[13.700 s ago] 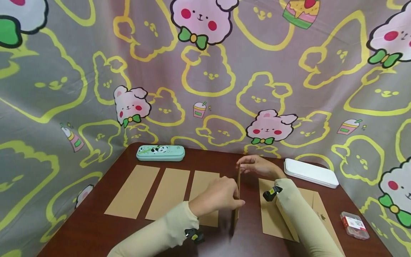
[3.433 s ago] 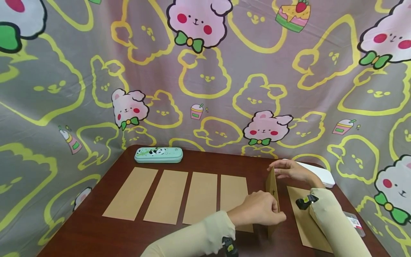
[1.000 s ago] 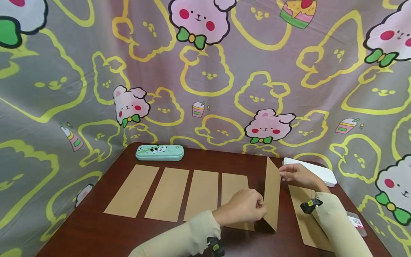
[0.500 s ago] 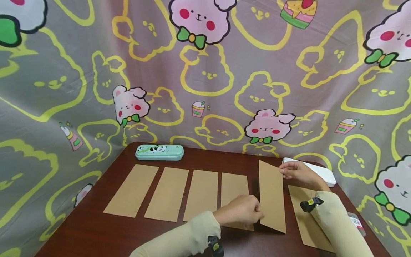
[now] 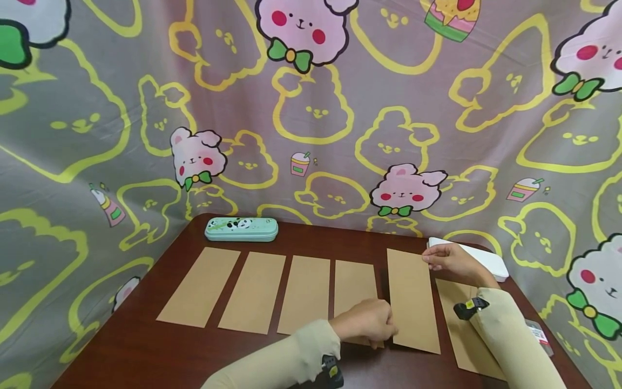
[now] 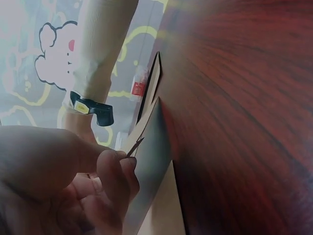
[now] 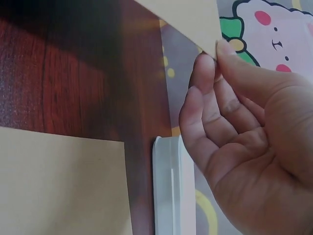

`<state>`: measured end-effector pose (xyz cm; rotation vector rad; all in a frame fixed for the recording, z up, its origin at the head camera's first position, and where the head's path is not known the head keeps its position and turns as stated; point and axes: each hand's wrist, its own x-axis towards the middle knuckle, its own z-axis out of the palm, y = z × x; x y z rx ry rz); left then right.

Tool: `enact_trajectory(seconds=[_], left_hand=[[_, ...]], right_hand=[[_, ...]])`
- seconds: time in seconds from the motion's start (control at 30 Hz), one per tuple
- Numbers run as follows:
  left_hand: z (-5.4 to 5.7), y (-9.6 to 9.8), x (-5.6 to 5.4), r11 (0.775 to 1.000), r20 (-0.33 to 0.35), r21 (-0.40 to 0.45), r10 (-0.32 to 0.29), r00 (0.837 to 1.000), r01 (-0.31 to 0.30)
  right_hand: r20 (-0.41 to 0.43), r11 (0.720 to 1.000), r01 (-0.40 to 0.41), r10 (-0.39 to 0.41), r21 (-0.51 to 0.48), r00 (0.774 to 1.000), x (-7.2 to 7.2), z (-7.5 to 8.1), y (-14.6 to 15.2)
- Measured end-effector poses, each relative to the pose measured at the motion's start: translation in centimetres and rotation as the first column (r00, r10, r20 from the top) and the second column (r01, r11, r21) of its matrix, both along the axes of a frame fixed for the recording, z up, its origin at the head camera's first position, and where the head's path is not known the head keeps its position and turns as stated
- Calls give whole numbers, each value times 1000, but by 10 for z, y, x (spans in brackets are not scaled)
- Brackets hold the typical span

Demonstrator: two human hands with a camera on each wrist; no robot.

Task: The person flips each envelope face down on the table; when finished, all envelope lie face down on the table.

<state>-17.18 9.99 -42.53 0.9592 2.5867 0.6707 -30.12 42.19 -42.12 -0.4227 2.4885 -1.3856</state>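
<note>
A plain brown kraft paper rectangle (image 5: pixel 413 302) is tilted low over the right half of the table, its blank face up. Thumb and fingers of my right hand (image 5: pixel 452 262) pinch its far right corner; the right wrist view shows this corner of the paper (image 7: pixel 190 24) at the fingertips. My left hand (image 5: pixel 366 321), fingers curled, pinches the paper's left edge near its front corner. That grip is partly hidden by the fingers in the left wrist view. Several like paper rectangles (image 5: pixel 262 292) lie flat in a row to the left; my left hand covers part of the nearest one.
More brown paper (image 5: pixel 461 329) lies at the right, under my right forearm. A white case (image 5: pixel 478 259) stands at the back right, a mint panda pencil case (image 5: pixel 241 230) at the back left. A small clear box (image 5: pixel 539 336) is partly hidden by the right sleeve. A patterned curtain (image 5: pixel 316 124) hangs behind the dark table (image 5: pixel 121 356).
The held paper was upright between both hands, its printed side showing earlier. It has turned over and lowered leftward, blank face up. Earlier, another rectangle joined the row.
</note>
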Motion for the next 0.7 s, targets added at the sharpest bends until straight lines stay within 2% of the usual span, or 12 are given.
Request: enact_trajectory(seconds=[0.17, 0.23, 0.37, 0.53, 0.7], left_hand=[[-2, 5, -1, 997, -11, -54, 50, 999, -51], [-3, 7, -1, 994, -12, -80, 76, 997, -77], [-4, 12, -2, 984, -38, -149, 89, 995, -94], [-7, 18, -3, 971, -126, -214, 78, 989, -104], [-11, 23, -1, 960, -219, -259, 48, 975, -106]], right_hand=[[-7, 1000, 3, -2, 30, 1000, -2, -3, -3], [-8, 998, 28, -28, 56, 1000, -3, -5, -6], [-39, 985, 76, -71, 157, 997, -4, -11, -14], [-76, 956, 111, -94, 271, 993, -3, -19, -26], [-102, 929, 131, -102, 345, 990, -1, -25, -32]])
